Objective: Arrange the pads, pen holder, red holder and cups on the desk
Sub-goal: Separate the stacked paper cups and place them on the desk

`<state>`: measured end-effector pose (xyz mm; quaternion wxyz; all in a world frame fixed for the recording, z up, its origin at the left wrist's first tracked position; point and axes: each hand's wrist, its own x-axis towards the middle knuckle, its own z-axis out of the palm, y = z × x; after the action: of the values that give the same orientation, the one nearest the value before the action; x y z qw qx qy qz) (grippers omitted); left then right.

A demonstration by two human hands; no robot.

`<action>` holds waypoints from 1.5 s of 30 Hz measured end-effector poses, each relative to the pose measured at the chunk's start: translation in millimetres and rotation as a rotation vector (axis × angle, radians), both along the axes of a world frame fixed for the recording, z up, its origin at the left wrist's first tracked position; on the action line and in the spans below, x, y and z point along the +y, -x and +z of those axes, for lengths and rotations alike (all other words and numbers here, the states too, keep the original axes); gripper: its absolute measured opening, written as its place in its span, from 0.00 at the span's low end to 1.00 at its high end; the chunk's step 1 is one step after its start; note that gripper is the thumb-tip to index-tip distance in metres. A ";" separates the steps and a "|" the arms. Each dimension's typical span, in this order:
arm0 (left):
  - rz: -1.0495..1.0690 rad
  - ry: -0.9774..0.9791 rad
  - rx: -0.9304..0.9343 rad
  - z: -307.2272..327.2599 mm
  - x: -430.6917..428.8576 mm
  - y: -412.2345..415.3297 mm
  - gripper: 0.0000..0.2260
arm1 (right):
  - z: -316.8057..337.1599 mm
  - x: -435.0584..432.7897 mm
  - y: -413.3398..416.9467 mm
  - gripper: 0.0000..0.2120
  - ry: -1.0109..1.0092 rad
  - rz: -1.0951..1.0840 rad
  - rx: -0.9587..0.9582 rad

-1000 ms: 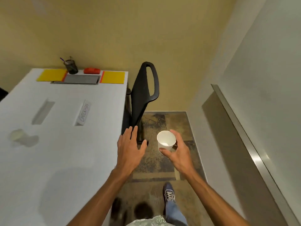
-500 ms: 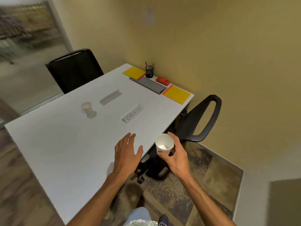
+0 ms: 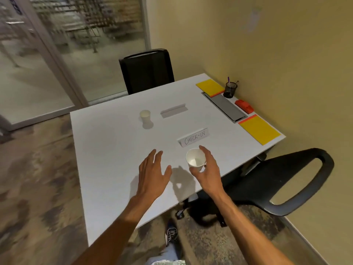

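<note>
My right hand holds a white paper cup just above the white desk, near its right front edge. My left hand hovers open over the desk, fingers spread, left of the cup. A second white cup stands further back on the desk. Along the wall side lie two yellow pads, a black mesh pen holder with pens, and a red holder.
A "CHECK-IN" name card stands just behind the held cup, another card further back. A grey cable tray sits between the pads. One black chair is at the right, another behind the desk. Glass wall at left.
My view has swung left around the desk. My right hand has carried the cup from beside the desk to above its surface; my left hand moved over the desk too.
</note>
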<state>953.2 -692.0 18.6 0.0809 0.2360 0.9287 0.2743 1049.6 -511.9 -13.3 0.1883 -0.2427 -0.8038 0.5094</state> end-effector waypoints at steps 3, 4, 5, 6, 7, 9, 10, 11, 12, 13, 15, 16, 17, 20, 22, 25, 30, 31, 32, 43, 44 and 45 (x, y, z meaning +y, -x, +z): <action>0.042 -0.004 -0.007 -11.3 5.3 23.6 0.28 | -9.7 11.5 32.8 0.39 0.000 0.041 -0.034; 0.056 -0.006 -0.009 -15.2 7.2 31.8 0.28 | -12.9 15.5 43.0 0.40 0.008 0.053 -0.051; 0.070 -0.004 -0.015 -19.0 9.3 40.1 0.29 | -16.5 19.6 53.0 0.41 0.019 0.067 -0.062; 0.082 0.004 -0.024 -22.1 11.8 48.7 0.30 | -20.0 23.7 63.3 0.40 0.026 0.080 -0.071; 0.094 0.014 -0.036 -25.5 14.3 57.1 0.31 | -23.4 27.5 73.9 0.39 0.026 0.090 -0.081; 0.109 0.038 -0.065 -32.8 18.9 74.5 0.33 | -32.4 35.2 96.4 0.37 0.015 0.101 -0.109; 0.110 0.056 -0.063 -36.7 20.6 81.7 0.34 | -36.7 38.4 107.5 0.35 0.002 0.103 -0.119; 0.112 0.067 -0.045 -41.0 21.7 88.2 0.34 | -41.1 41.4 118.3 0.35 -0.009 0.105 -0.132; 0.110 0.075 -0.014 -44.5 22.4 93.7 0.34 | -45.4 44.5 128.2 0.34 -0.013 0.106 -0.148; 0.106 0.083 0.016 -47.7 23.2 99.1 0.34 | -50.0 47.4 137.5 0.34 -0.019 0.105 -0.164; 0.095 0.097 0.020 -54.8 24.6 109.9 0.34 | -59.5 51.4 153.9 0.32 -0.044 0.106 -0.194; 0.096 0.101 -0.007 -58.3 25.4 115.7 0.34 | -64.3 52.6 162.1 0.31 -0.054 0.110 -0.211; 0.104 0.099 -0.044 -62.3 26.3 121.3 0.35 | -69.2 53.9 170.3 0.31 -0.062 0.121 -0.231; 0.119 0.085 -0.095 -75.6 26.9 135.6 0.35 | -85.2 55.0 197.1 0.29 -0.075 0.155 -0.290; 0.131 0.097 -0.111 -83.2 25.5 142.4 0.35 | -97.0 54.5 215.1 0.30 -0.083 0.160 -0.342; 0.180 0.180 -0.099 -90.5 22.3 148.2 0.35 | -114.5 52.0 237.8 0.31 -0.081 0.160 -0.397; 0.241 0.197 -0.060 -93.9 22.6 150.6 0.35 | -136.1 47.0 259.7 0.30 -0.075 0.182 -0.411; 0.246 0.200 -0.061 -94.8 23.2 151.6 0.35 | -137.8 46.1 263.1 0.30 -0.062 0.187 -0.427; 0.251 0.204 -0.053 -96.0 23.7 152.6 0.35 | -139.8 45.7 265.8 0.30 -0.056 0.194 -0.434; 0.304 0.239 -0.103 -102.8 35.1 159.9 0.35 | -137.2 49.4 271.7 0.42 -0.110 0.246 -0.453; 0.309 0.239 -0.116 -103.4 36.1 161.2 0.35 | -135.2 50.2 269.6 0.46 -0.111 0.236 -0.458; 0.313 0.251 -0.121 -101.2 37.4 161.6 0.34 | -130.4 51.2 266.1 0.48 -0.111 0.225 -0.451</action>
<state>791.6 -654.6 -82.6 0.1218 0.0599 0.9744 0.1794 783.5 -460.7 -143.7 -0.0406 -0.2484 -0.8741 0.4154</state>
